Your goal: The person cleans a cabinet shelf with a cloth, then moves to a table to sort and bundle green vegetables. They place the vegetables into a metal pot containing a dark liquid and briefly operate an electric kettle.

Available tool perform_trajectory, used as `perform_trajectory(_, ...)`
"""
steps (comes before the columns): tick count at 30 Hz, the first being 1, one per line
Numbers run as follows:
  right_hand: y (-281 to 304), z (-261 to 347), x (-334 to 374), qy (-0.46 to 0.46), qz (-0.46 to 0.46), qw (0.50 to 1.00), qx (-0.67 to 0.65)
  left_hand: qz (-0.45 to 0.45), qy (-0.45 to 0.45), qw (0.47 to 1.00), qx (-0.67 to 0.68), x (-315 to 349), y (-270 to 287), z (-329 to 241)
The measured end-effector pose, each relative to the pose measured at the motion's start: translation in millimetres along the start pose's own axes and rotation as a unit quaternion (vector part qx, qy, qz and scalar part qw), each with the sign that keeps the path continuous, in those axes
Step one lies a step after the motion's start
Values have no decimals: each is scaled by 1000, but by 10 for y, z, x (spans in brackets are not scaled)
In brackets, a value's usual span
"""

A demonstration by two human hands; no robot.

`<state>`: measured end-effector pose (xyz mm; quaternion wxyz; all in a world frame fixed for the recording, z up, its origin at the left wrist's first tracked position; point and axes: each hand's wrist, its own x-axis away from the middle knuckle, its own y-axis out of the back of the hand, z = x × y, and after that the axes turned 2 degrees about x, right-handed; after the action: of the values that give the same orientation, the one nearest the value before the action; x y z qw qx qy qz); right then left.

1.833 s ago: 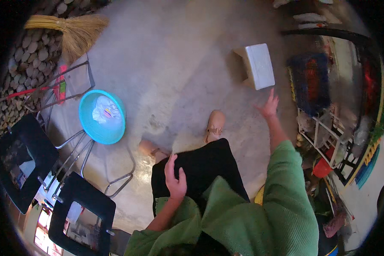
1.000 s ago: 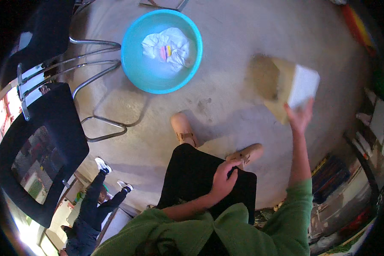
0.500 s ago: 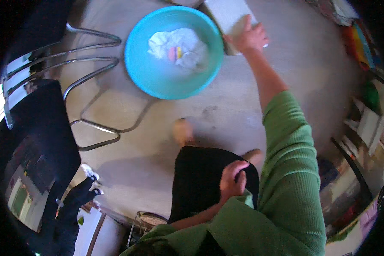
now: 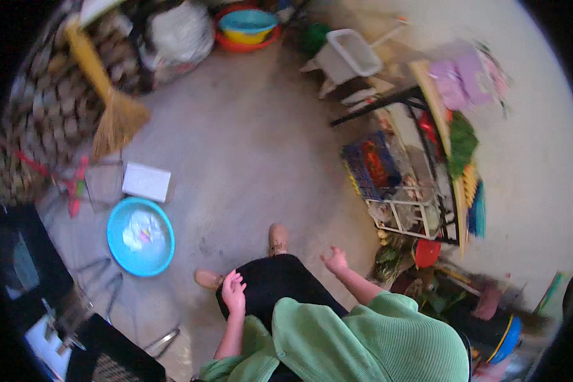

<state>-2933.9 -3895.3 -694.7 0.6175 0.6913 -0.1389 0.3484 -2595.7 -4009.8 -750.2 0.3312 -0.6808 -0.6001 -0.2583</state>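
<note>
My left hand [image 4: 233, 294] rests by the black trousers [image 4: 267, 284] at my left thigh, fingers loosely spread, with nothing seen in it. Out to the right of my knees hangs my right hand [image 4: 335, 260], empty and open, its fingers apart. On the floor at the left, away from both hands, stands a turquoise basin [image 4: 116, 237]. A crumpled white plastic bag [image 4: 140, 230] with a small coloured patch lies inside it. Just beyond the basin is a white box-like block [image 4: 146, 182].
Black metal-legged chairs [image 4: 108, 350] stand at lower left. A straw broom [image 4: 121, 118] leans by stacked firewood [image 4: 51, 102]. Nested basins [image 4: 248, 28] sit at the back. To the right are a shelf table [image 4: 449, 169], a blue crate [image 4: 370, 164] and a white rack [image 4: 407, 219].
My view has swung to the right, so the basin now appears farther left. My right hand has come off the white block and back toward my right side.
</note>
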Motion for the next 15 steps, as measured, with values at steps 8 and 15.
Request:
perform_trajectory(8, 1011, -1509, 210, -32, -63, 995, -63, 61, 14, 998, -21, 575, -1117, -1666)
perform_trajectory(15, 1813, -2206, 81, -26, -91, 968, -232, 161, -23, 986, -40, 1147, -2826, -2520)
